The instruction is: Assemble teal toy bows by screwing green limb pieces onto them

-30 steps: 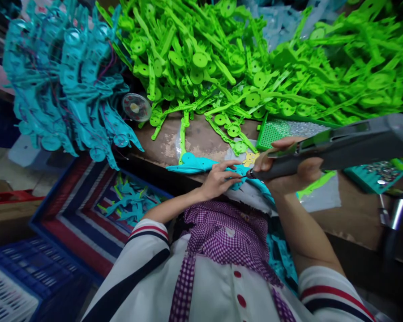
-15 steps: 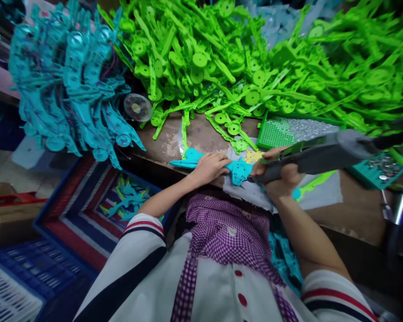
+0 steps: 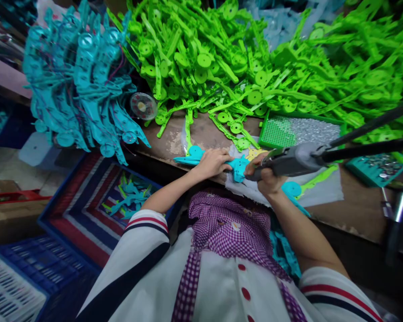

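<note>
Between your left hand (image 3: 212,163) and right hand (image 3: 269,180), the blue plastic part (image 3: 239,168) looks bumpy; the left clamps it, the right grips a gray power screwdriver (image 3: 297,159).

Narrow bench strip (image 3: 204,134), green heap (image 3: 204,60) beyond

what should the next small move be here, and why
Probably ease the tip of the grey electric screwdriver squarely against the turquoise plastic part: the right grip has the tool's tip end close by its right end, and the left grip steadies its left side. Whether they already touch, I can't tell.
</note>
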Tool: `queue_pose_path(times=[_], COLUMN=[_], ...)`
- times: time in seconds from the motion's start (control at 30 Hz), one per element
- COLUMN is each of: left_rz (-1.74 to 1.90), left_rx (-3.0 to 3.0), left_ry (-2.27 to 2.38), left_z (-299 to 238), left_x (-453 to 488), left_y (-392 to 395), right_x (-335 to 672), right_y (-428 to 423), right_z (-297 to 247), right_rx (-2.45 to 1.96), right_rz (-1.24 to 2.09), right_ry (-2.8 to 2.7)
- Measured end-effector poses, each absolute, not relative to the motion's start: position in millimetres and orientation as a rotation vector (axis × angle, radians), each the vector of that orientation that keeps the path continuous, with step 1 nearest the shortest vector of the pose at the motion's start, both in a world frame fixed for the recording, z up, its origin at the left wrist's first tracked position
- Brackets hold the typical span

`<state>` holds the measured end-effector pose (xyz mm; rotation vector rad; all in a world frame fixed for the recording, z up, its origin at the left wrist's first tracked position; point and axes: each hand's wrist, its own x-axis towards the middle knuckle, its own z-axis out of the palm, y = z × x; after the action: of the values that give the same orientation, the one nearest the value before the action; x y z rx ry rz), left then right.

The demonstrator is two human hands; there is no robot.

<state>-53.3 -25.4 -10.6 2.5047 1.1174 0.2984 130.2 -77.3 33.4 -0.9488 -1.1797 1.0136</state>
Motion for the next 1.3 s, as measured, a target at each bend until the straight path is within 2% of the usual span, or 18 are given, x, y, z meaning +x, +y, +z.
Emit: queue_pose_path(times=[0.27,0.5,0.73,0.87,0.97,1.1,1.23,1.3], left_rz=[0.351,0.365,0.996,1.173,1.298,1.302,1.333,1.351], left_rx=[2.47,2.425,1.913,1.676,1.516,1.435,1.423,1.413], left_ry=[1.093,1.052,0.591,0.658,0.828,0.936,1.036,1.076], left_z=[-16,-6,15,30,39,45,37,29], left_x=[-52,-63,-28,3,7,1,-1,-1], left_y=[-23,-19,-26,-38,-36,-26,-22,-22], right_x=[130,116,133,222,336,479,570,602], right_y=[-85,-72,-50,-84,-95,-90,-116,-138], right_z=[11,54,94,88,80,82,92,95], right_rx=[-0.941,-1.155,-1.249,-1.255,-1.524,-1.766,-2.143,-2.214], right_rz=[0.98,0.715,0.606,0.543,0.241,0.169,-0.189,-0.206], right_ry=[-1.174,-0.997,-1.368,-1.59,-1.247,-0.698,-0.564,-0.412])
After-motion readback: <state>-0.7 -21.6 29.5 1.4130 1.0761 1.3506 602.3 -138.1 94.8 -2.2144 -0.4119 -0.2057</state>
